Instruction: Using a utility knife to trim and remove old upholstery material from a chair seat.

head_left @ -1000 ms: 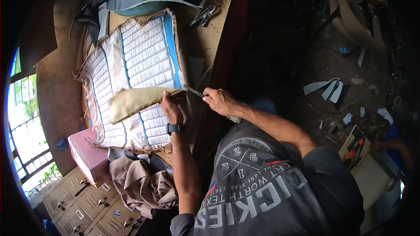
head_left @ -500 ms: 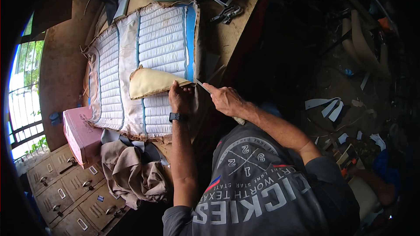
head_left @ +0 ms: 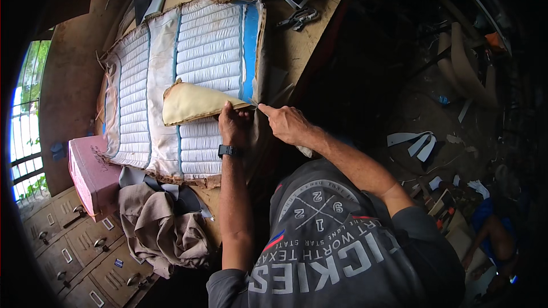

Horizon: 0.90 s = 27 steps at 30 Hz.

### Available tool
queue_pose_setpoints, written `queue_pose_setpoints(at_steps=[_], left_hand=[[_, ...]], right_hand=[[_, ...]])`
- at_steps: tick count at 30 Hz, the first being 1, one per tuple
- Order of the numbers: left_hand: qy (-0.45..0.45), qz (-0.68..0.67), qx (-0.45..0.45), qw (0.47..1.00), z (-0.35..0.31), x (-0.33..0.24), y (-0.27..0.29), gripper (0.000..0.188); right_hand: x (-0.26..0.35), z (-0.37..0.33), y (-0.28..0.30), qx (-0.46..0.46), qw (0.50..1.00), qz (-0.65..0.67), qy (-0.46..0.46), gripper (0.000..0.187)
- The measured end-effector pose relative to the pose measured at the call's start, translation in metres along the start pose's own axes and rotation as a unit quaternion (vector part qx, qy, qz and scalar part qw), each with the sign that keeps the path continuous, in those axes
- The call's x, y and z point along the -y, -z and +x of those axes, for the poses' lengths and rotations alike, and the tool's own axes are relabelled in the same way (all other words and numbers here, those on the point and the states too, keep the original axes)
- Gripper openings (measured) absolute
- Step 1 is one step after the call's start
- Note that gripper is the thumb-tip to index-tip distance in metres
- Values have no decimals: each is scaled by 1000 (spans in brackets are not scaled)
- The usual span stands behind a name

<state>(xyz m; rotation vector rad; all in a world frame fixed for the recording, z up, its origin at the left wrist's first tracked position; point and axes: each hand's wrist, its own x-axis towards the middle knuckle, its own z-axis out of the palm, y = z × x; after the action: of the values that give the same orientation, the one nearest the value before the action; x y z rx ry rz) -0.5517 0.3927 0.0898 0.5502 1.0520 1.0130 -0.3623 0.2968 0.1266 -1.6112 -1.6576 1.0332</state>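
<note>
A stitched upholstery cover point(head_left: 208, 34) lies on the worktable with its white ribbed underside up, frayed brown edges and a blue strip down its right side. My left hand point(head_left: 233, 124) is closed on a folded cream flap point(head_left: 197, 104) of that cover, near its narrow right end. Beside it, my right hand point(head_left: 288, 124) grips a thin-bladed knife point(head_left: 254, 102), index finger stretched along the blade. The blade's tip meets the seam where the flap joins the cover's right edge. Most of the handle is hidden in my palm; a pale end shows below.
Dark-handled scissors point(head_left: 298, 18) lie on the wooden table point(head_left: 319, 8) near its right edge. A pink box point(head_left: 94, 174) and a crumpled brown cloth point(head_left: 162, 228) sit at left, above metal lockers point(head_left: 68, 245). White scraps point(head_left: 414, 144) litter the floor; another person's limb point(head_left: 496, 236) shows at lower right.
The knife and my right hand have come left, closer to my left hand, with the blade now in at the seam. The whole view has shifted slightly.
</note>
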Motion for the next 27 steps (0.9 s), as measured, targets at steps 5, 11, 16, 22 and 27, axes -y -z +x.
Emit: queue_pose_setpoints(at_steps=[5,11,16,22,27], left_hand=[[10,5,-19,1000,1,0,3,33],[6,-14,-6,1000,2,-1,5,33],[2,-27,-9,1000,-1,-4,-2,34],[-9,15,29,999,3,2,7,39],[-122,587,39,800,23,-11,1,69]], right_hand=[[15,-17,8,25,999,21,-30,44],[10,-47,6,18,999,44,-9,45],[1,-21,-15,-37,998,36,21,44],[13,-53,-22,-25,997,70,-6,46],[-1,-56,-37,-49,999,6,12,56]])
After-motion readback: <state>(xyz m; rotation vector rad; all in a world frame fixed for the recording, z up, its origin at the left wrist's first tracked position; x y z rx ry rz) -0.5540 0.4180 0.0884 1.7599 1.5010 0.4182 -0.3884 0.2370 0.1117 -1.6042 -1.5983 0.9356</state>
